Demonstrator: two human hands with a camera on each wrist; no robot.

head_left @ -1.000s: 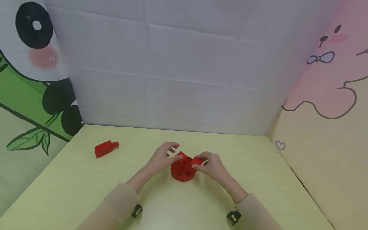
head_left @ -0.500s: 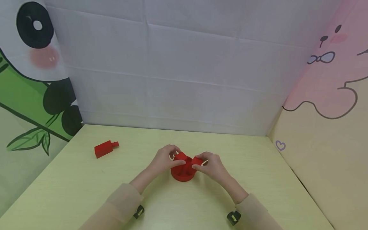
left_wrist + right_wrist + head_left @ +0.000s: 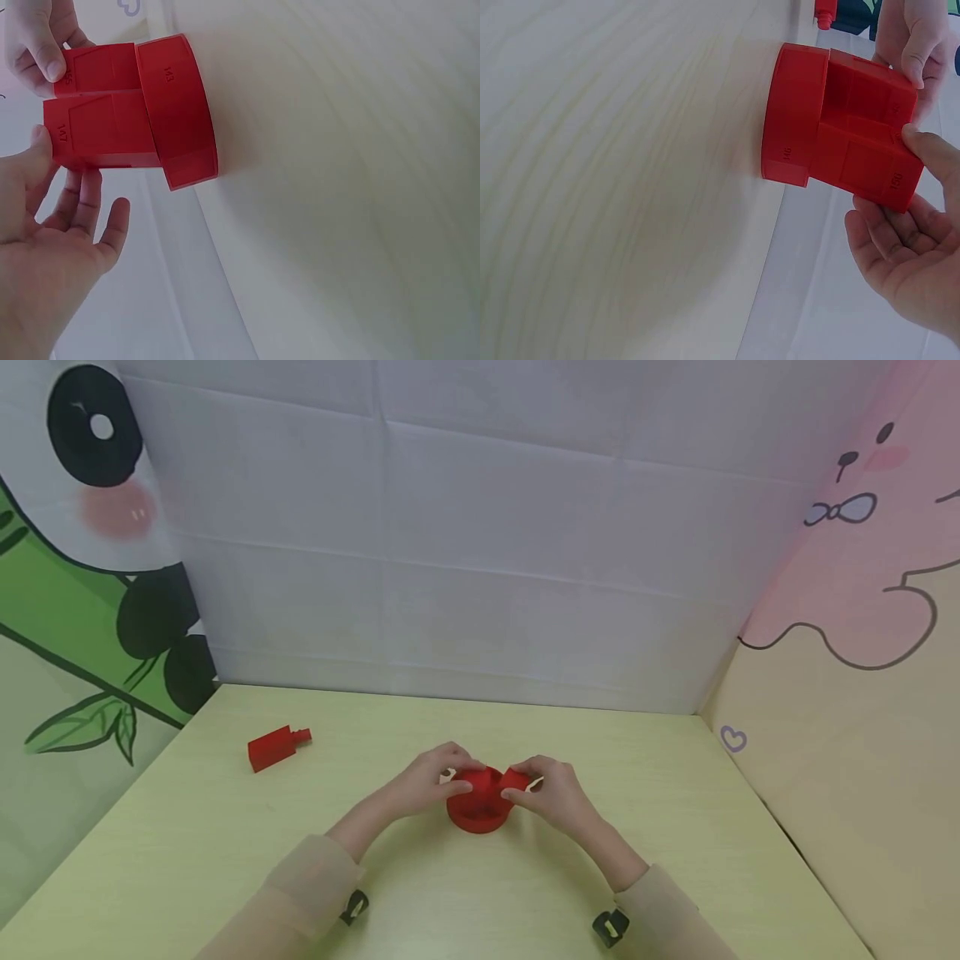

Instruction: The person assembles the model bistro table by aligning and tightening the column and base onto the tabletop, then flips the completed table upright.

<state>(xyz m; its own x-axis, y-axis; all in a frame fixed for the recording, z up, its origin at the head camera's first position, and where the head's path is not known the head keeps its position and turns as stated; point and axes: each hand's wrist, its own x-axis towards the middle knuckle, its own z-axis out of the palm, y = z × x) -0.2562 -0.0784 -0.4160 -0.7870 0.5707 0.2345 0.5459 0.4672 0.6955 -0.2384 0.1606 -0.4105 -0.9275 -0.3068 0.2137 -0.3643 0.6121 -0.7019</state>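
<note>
A low round red base (image 3: pixel 478 823) stands on the table in front of me, with upright red blocks set in it. My left hand (image 3: pixel 427 783) pinches the top of the left red block (image 3: pixel 112 131), thumb on one side and fingers on the other. My right hand (image 3: pixel 553 789) grips the right red block (image 3: pixel 862 166) near its top between thumb and fingers. Both wrist views show the blocks reaching down to the rim of the base (image 3: pixel 791 120). Raised digits mark the pieces. How deep the blocks sit inside is hidden.
A red box-shaped piece with a narrow stepped neck (image 3: pixel 273 748) lies on its side at the table's back left. The pale wooden table (image 3: pixel 480 902) ends at a white cloth backdrop (image 3: pixel 480 568). Printed side panels (image 3: pixel 847 777) flank it.
My left hand has come from loosely spread fingers beside its block to a pinch on it. That block's top now appears slightly lower. The right hand keeps its hold, almost still.
</note>
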